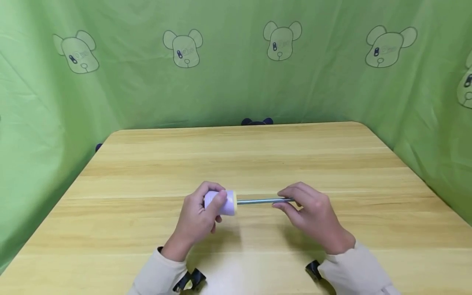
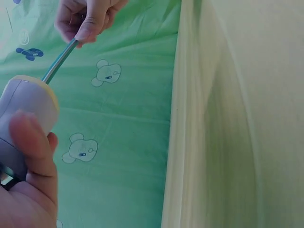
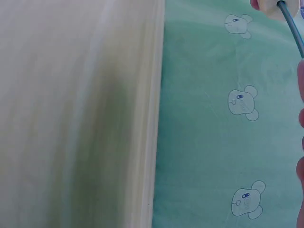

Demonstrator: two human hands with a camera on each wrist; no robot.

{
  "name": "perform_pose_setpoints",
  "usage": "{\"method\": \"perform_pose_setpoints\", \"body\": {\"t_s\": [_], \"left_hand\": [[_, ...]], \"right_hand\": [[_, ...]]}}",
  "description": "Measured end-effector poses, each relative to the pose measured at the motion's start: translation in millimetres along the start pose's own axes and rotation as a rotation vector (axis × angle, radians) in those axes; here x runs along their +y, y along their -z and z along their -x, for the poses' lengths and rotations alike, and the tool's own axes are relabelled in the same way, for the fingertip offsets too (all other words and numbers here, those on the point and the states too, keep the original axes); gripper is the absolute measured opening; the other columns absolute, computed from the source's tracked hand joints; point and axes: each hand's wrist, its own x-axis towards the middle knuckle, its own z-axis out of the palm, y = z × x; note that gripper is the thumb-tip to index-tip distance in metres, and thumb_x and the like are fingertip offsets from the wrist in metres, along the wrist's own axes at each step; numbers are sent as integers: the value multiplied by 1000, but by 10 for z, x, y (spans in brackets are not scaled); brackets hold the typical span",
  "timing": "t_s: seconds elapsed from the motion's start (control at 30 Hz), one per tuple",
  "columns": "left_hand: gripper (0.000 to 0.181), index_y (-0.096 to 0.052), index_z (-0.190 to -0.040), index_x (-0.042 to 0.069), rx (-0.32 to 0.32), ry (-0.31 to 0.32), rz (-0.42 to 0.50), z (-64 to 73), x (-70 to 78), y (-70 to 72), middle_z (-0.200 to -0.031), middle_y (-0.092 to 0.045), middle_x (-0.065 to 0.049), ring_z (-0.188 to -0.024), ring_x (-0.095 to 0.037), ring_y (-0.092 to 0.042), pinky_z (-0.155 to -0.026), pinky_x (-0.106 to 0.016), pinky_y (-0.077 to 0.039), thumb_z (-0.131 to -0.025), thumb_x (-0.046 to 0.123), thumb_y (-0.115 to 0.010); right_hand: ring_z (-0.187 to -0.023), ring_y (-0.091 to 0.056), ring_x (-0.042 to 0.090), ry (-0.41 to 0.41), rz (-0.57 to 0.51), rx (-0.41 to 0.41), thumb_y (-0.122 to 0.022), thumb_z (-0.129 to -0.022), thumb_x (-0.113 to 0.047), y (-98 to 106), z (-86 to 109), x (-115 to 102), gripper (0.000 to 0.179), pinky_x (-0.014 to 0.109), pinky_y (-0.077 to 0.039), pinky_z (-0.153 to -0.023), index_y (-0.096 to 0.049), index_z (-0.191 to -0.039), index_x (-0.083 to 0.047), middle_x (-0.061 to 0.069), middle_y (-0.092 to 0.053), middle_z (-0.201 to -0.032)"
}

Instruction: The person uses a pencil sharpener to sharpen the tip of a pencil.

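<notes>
In the head view my left hand (image 1: 195, 219) grips a lavender, cylinder-shaped pencil sharpener (image 1: 229, 205), its thumb across the near side. The sharpener lies sideways in the hand, and its cream-coloured end faces right. A thin, shiny blue-green pencil (image 1: 258, 201) runs from that end to my right hand (image 1: 315, 211), which pinches its other end between thumb and fingers. The right wrist view shows the pencil (image 3: 290, 24) entering a hole in the sharpener's cream face (image 3: 271, 8); its inner tip is hidden. Both hands are held over the near half of the table.
A light wood-grain table (image 1: 236, 159) spreads beneath the hands. Green curtains (image 1: 228, 90) printed with bear heads hang behind it and along both sides. Black wrist devices (image 1: 313, 270) stick out beside the pale sleeves (image 1: 354, 270).
</notes>
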Motion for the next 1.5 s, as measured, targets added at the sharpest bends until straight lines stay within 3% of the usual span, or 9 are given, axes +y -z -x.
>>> {"method": "perform_pose_setpoints", "body": {"t_s": [0.27, 0.43, 0.53, 0.63, 0.8, 0.9, 1.13, 1.27, 1.5], "left_hand": [[14, -56, -103, 5, -61, 58, -28, -24, -15, -7, -76, -56, -13, -53, -17, -53, -38, -25, -47, -98, 18, -58], [16, -58, -106, 3, -83, 19, -36, -35, -43, -27, -87, -60, -13, -66, -19, -55, -51, -24, -49, -94, 12, -64], [16, -61, -105, 3, -98, -16, -46, -37, -78, -38, -101, -63, -13, -81, -23, -59, -63, -26, -54, -91, 9, -68], [17, -63, -97, 4, -103, -95, -53, -40, -118, -53, -112, -63, -12, -97, -28, -60, -77, -31, -56, -84, 3, -73], [23, -63, -86, 5, -92, -212, -71, -28, -144, -91, -113, -64, -9, -105, -30, -61, -85, -35, -57, -74, -2, -81], [29, -64, -92, 6, -46, -192, -83, -19, -125, -103, -114, -63, -7, -103, -28, -61, -83, -34, -57, -72, 0, -83], [42, -59, -107, 6, 23, -82, -58, -20, -86, -103, -112, -57, -10, -93, -29, -57, -71, -30, -58, -74, 6, -84], [39, -60, -107, 4, 19, -27, -16, -23, -74, -107, -113, -56, -12, -93, -30, -58, -68, -30, -60, -75, 2, -82], [38, -61, -108, 2, 48, 21, 78, -34, -46, -105, -118, -57, -12, -97, -31, -58, -78, -37, -58, -75, -1, -80]], "right_hand": [[-48, -48, 4, 108, 4, 53, -61, -97, -32, -38, -8, -5, 37, 8, -38, -41, -66, -73, -4, 0, -59, -65], [-47, -45, 1, 25, 24, 7, -65, -94, -33, -26, -2, -24, 35, 10, -37, -40, -64, -69, -10, -4, -59, -64], [-50, -44, 0, -91, 44, -68, -77, -84, -21, -1, -13, -45, 28, 14, -38, -41, -60, -63, -15, -8, -61, -65], [-48, -40, 0, -302, -4, -218, -80, -75, -7, 42, -46, -77, 32, 17, -35, -41, -55, -59, -18, -11, -55, -59], [-45, -35, 5, -607, -92, -406, -75, -85, -12, 103, -93, -95, 29, 21, -33, -42, -58, -61, -15, -9, -45, -52], [-50, -40, 8, -561, -66, -349, -79, -81, -13, 84, -84, -72, 16, 23, -37, -45, -67, -71, -13, -8, -57, -62], [-76, -57, 19, -224, 127, -74, -88, -64, -3, -9, -61, -32, 25, 43, -33, -75, -71, -81, -9, 0, -68, -83], [-76, -59, 23, -151, 197, -23, -89, -62, -2, -51, -61, -61, 27, 48, -28, -72, -70, -81, -8, 3, -68, -82], [-58, -62, 18, -33, 274, 30, -78, -76, -26, -131, -47, -56, 19, 32, -37, -53, -69, -78, -9, 0, -66, -76]]}}
